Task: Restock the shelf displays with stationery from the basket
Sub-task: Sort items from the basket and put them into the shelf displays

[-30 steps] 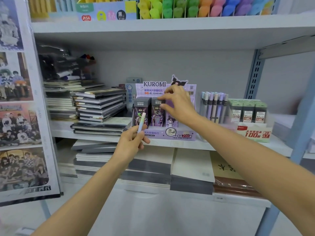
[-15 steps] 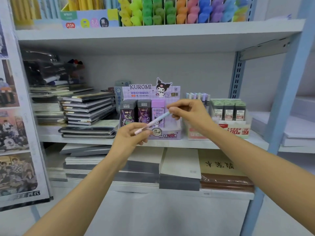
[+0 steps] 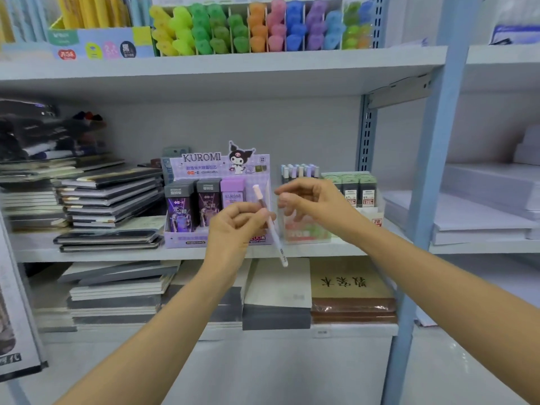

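Note:
My left hand grips a slim white pen by its middle, pink cap up and tip slanting down to the right. It hangs in front of the purple Kuromi display box on the middle shelf. Just right of the pen, my right hand hovers with fingers loosely curled and holds nothing. Behind that hand a clear pen holder carries pastel pens. A display of green-topped lead boxes stands to its right. The basket is out of view.
Stacked notebooks fill the shelf's left side. Bright highlighters line the upper shelf. More notebooks and paper pads lie on the lower shelf. A blue upright post rises at right, and white paper stacks lie beyond it.
My right hand has let go of the pen's end and drawn slightly right. The left hand has turned the pen from near level to steeply upright, cap up.

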`<action>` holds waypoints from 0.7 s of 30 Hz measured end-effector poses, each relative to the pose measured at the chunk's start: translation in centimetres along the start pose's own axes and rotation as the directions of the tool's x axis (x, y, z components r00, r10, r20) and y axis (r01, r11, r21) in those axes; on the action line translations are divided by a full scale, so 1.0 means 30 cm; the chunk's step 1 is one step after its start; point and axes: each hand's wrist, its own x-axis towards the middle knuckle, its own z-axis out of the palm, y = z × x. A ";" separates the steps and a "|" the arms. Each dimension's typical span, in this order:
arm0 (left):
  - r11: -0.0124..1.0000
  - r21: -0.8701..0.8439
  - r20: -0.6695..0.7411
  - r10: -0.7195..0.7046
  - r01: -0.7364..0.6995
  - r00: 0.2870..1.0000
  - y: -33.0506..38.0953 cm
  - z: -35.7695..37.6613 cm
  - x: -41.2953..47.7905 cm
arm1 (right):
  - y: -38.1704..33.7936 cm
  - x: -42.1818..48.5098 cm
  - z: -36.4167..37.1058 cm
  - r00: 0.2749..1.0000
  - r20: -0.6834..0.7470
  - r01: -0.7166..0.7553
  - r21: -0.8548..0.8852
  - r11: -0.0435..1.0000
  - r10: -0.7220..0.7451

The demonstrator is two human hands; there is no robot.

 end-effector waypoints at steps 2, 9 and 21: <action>0.996 0.084 0.010 0.025 -0.025 1.000 -0.003 0.042 -0.001 | -0.017 0.010 -0.006 0.999 -0.033 0.030 0.047 0.998 -0.029; 0.919 0.365 0.031 0.149 -0.150 0.988 -0.023 0.110 0.018 | -0.026 0.017 -0.093 0.991 -0.125 0.048 0.043 0.998 -0.043; 0.306 0.839 0.417 0.167 -0.449 0.894 -0.100 0.064 0.027 | 0.052 0.135 -0.190 0.916 -0.394 0.023 -0.149 0.989 -0.081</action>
